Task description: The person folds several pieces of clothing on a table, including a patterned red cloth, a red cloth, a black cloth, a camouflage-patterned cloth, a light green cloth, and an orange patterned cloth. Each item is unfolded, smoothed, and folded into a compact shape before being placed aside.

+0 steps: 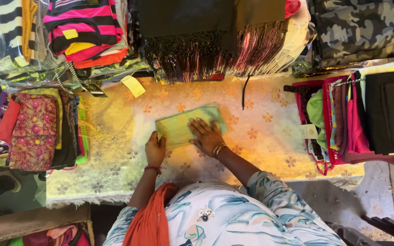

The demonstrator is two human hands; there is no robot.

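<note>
Camera, single: I see from one head-worn view, looking steeply down, close above my own chest and the flowered table cover (270,136). Far edge: stacked fabrics (206,41). No second view.

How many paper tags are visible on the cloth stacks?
3: a yellow tag by the upper-left stacks, a small yellow tag on the pink striped bundle, a white tag on the right stack. Others may be hidden.
</note>
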